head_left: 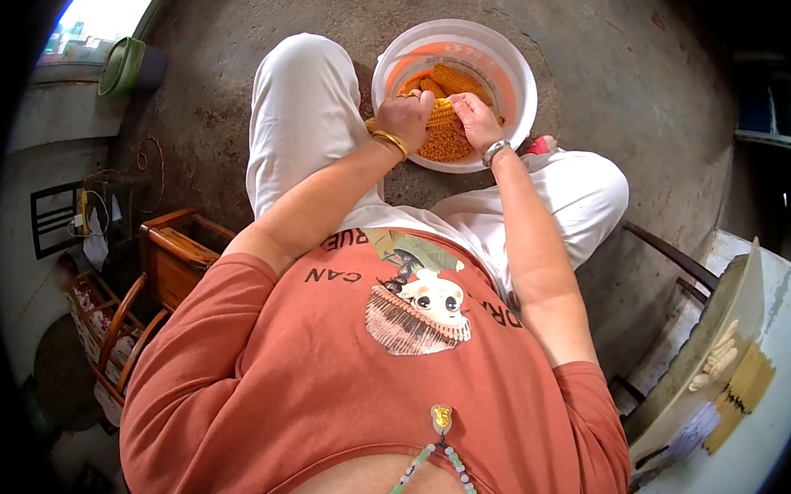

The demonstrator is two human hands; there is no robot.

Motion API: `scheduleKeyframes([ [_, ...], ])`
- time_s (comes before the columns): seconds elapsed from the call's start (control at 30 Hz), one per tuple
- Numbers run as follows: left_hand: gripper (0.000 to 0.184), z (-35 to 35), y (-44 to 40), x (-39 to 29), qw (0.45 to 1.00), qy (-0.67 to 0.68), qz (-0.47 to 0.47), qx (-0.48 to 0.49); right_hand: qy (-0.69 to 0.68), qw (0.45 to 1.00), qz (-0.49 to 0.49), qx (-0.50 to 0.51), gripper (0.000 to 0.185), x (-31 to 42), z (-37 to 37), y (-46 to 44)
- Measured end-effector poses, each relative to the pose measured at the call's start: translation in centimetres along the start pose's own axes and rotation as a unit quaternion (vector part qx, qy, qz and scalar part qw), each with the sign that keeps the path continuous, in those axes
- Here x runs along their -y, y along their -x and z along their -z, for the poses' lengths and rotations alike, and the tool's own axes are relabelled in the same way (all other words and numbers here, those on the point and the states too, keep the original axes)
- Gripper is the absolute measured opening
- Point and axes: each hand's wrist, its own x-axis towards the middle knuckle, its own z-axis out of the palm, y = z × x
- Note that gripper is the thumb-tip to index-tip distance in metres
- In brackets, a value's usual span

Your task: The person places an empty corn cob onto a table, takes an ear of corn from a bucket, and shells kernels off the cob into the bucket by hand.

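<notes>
A corn cob (442,113) with yellow kernels is held between my two hands over a white bucket (527,93). My left hand (404,118), with a gold bracelet at the wrist, is closed around the cob's left end. At the other end, the fingers of my right hand (477,122) are pressed onto the kernels; a silver bracelet (496,152) circles that wrist. Below the cob, loose corn kernels (445,148) lie in the bucket. Several whole cobs (462,81) rest at its far side. My hands partly hide the cob.
The bucket stands on a concrete floor (618,89) between my knees. Wooden furniture (176,249) is at the left, near a wall with a cable. A green container (121,67) sits by the window. At the right is a pale table (766,427) with a board on it.
</notes>
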Motion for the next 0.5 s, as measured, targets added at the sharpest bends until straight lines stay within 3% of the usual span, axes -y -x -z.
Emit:
scheduleKeyframes([
  [0.07,0.033,0.1,0.0,-0.1,1.000,-0.004,0.000,0.004,0.099,0.992,0.065,-0.041,0.034,-1.1,-0.1,-0.5],
  [0.27,0.043,0.0,0.1,-0.3,0.999,-0.015,0.012,0.034,0.158,0.985,0.028,-0.063,0.038,0.8,-0.6,0.3],
  [0.37,0.019,-0.5,0.3,-0.4,0.998,-0.043,-0.040,-0.023,0.213,0.972,0.019,-0.096,0.039,0.2,-0.7,0.0],
  [0.5,0.007,-1.7,0.1,-0.1,0.997,-0.052,-0.045,-0.043,0.188,0.978,-0.013,-0.086,0.043,1.1,-0.6,0.2],
])
